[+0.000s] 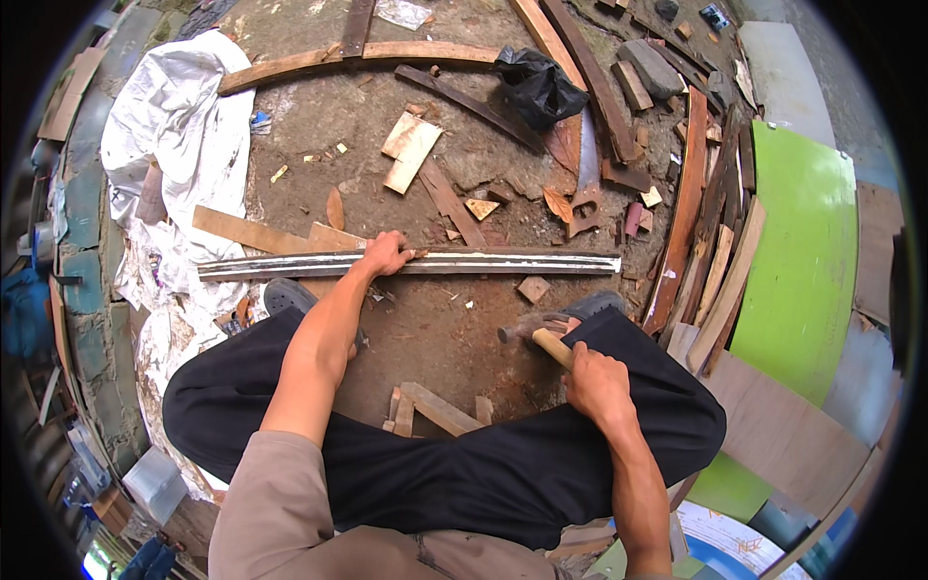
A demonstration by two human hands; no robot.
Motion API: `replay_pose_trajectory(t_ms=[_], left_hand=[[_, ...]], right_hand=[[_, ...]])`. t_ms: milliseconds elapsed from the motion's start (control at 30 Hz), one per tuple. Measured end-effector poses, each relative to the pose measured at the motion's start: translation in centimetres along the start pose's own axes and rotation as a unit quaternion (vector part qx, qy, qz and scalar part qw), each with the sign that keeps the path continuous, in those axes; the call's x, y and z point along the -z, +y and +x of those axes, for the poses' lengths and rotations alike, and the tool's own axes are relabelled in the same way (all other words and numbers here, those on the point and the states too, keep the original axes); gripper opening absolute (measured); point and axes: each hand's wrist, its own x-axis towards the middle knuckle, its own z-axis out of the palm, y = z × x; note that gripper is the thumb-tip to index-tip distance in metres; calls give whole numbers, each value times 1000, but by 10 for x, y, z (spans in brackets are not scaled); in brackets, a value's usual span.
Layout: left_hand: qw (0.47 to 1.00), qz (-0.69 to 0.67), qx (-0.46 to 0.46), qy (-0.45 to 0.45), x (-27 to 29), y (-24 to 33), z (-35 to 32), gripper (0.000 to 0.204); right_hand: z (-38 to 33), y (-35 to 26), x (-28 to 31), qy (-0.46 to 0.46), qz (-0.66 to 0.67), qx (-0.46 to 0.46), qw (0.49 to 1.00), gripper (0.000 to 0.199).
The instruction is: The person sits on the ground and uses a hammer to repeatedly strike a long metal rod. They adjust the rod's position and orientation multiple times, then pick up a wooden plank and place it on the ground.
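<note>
A long grey weathered strip of wood (503,262) lies crosswise on the dirt ground in front of my knees. My left hand (385,254) presses down on it near its middle. Over my right knee, my right hand (596,379) is closed round the wooden handle of a claw hammer (535,332). The metal head of the hammer points left and sits below the strip, apart from it. My legs in black trousers (464,464) are spread to both sides, with dark shoes (285,295) beside the strip.
Wood offcuts (411,150) and planks (691,208) litter the ground. A handsaw (586,174) and a black plastic bag (537,87) lie beyond the strip. A green board (802,251) leans at the right, white sheeting (184,126) lies at the left.
</note>
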Motion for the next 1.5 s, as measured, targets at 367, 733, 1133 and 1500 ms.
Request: replay_pose_trajectory(t_ms=[367, 733, 1133, 1500], left_hand=[[986, 75, -86, 122, -13, 16, -18, 36], [977, 113, -125, 130, -20, 20, -40, 22], [978, 10, -79, 194, -1, 2, -6, 32], [993, 75, -25, 92, -37, 31, -32, 41]], right_hand=[[-4, 4, -3, 6, 6, 1, 1000, 31], [-4, 1, 1, -14, 2, -10, 1000, 34], [-1, -1, 2, -11, 5, -1, 1000, 34], [1, -1, -1, -20, -13, -11, 1000, 35]])
